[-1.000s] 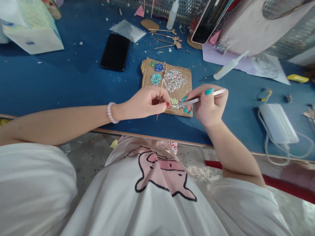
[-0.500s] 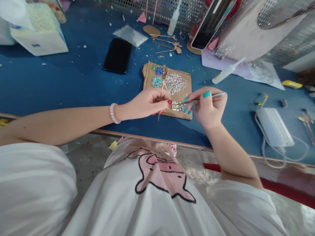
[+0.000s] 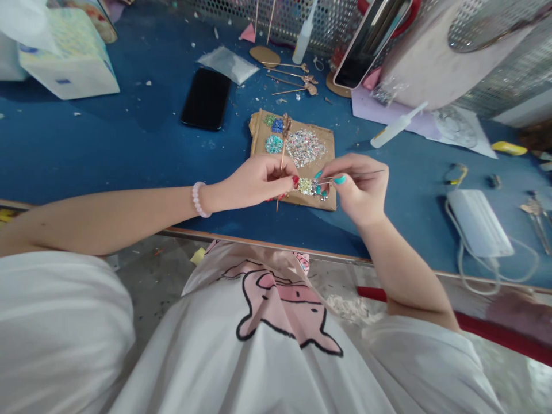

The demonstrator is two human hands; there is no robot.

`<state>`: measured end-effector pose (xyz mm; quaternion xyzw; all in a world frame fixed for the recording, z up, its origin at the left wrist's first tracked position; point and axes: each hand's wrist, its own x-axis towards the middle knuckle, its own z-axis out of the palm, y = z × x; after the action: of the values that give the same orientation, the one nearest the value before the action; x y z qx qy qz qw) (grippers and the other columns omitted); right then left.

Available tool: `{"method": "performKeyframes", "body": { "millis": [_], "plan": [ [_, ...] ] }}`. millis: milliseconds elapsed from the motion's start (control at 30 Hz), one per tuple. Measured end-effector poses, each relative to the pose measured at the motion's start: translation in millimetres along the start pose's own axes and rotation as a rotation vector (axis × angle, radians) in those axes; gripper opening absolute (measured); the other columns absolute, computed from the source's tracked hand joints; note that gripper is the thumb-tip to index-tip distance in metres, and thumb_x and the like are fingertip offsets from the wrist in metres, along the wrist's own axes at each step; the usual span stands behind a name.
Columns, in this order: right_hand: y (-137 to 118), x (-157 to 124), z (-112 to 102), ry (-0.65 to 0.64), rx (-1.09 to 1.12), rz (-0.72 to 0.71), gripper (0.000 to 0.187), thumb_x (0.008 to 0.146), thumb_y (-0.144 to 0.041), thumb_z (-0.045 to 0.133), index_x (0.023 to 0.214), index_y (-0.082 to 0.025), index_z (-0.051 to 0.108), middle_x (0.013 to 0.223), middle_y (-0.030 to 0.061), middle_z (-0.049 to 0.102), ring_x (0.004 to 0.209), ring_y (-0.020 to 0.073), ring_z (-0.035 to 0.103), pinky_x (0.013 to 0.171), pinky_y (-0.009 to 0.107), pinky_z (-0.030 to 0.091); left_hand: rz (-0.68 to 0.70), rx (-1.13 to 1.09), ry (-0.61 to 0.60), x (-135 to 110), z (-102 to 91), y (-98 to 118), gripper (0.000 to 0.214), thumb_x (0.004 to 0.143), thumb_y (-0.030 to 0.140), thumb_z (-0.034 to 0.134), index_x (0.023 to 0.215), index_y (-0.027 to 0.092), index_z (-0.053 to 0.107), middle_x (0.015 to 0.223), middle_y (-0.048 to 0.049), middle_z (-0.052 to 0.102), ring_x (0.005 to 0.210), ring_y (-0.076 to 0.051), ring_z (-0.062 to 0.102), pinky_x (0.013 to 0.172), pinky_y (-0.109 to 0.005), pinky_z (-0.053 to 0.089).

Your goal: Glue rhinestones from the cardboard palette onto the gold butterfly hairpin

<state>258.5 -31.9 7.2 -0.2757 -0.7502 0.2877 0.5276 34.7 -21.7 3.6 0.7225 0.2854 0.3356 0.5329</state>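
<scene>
Blue tabletop (image 3: 138, 144) opens beyond cardboard (image 3: 259, 130) edges; left grip (image 3: 264, 181) pinches stick (image 3: 283, 149), right grip (image 3: 363, 190) tweezers (image 3: 367, 173).

gold stick (image 3: 283, 150): partly hidden by left grip (image 3: 259, 181) | tweezers (image 3: 368, 173): tips indistinct | tilted phone (image 3: 371, 43): top cut off

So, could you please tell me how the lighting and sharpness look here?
Head view: fairly even light, with a soft shadow beside the white block; head view: the silvery stones glitter but run together, too small to tell apart cleanly.
</scene>
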Motion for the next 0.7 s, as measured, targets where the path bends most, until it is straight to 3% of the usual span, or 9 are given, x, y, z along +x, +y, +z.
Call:
{"method": "performKeyframes", "body": {
  "millis": [200,533,700],
  "plan": [
    [-8.3,3.8,2.8,-0.059,-0.065,0.079,0.024,0.079,-0.047,0.084,0.086,-0.025,0.079,0.077,-0.0006,0.075,0.065,0.0102,0.067,0.060,0.023,0.057,-0.016,-0.056,0.008,0.4,1.5,3.5,0.008,0.087,0.012,0.060,0.082,0.018,0.062,0.058,0.0051,0.056,0.047,-0.005,0.048,0.043,-0.018,0.038],
    [-2.6,2.4,0.6,-0.042,-0.095,-0.026,0.007,0.087,-0.032,0.078,0.091,-0.027,0.079,0.079,-0.0014,0.076,0.073,0.0098,0.071,0.066,0.021,0.056,-0.010,-0.082,0.006,1.0,2.2,3.3,0.010,0.083,0.009,0.059,0.079,0.018,0.060,0.057,0.0054,0.057,0.046,-0.005,0.047,0.043,-0.018,0.038],
    [-4.8,3.8,0.1,-0.023,-0.169,0.009,0.023,0.089,-0.047,0.075,0.084,-0.024,0.077,0.076,0.0006,0.075,0.069,0.0121,0.069,0.063,0.025,0.057,-0.003,-0.090,0.001,1.8,2.3,2.4,0.012,0.083,0.008,0.057,0.078,0.018,0.059,0.057,0.0056,0.056,0.045,-0.005,0.047,0.043,-0.018,0.038]
  ]
}}
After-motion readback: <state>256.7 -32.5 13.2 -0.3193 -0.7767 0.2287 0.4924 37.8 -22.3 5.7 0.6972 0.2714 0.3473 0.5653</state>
